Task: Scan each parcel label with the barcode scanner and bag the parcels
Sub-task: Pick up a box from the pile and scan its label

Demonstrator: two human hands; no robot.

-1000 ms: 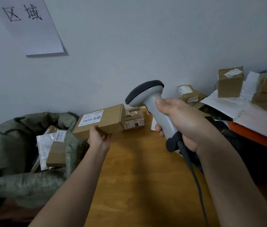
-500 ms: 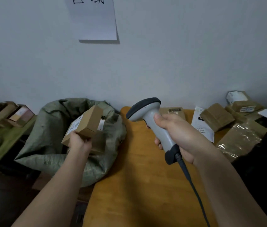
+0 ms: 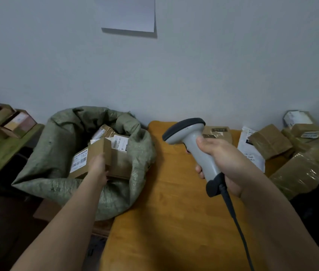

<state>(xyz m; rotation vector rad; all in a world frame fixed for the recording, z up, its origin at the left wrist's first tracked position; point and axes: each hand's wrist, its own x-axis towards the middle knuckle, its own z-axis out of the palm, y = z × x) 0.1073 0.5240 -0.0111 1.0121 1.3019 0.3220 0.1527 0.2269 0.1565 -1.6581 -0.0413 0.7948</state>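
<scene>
a wooden table (image 3: 170, 222) fills the lower centre, a green sack (image 3: 56, 159) at its left. the left hand (image 3: 98, 165) grips a box (image 3: 90, 157) (label up) inside the sack mouth. the right hand (image 3: 227, 163), fingers wrapped, holds the scanner (image 3: 192, 141) at centre right.

My orange wooden table (image 3: 170, 222) carries brown parcels (image 3: 299, 173) piled at its right end. A white mailer (image 3: 252, 151) lies beside them, and 1 flat brown parcel (image 3: 218, 133) sits at the table's far edge.
</scene>
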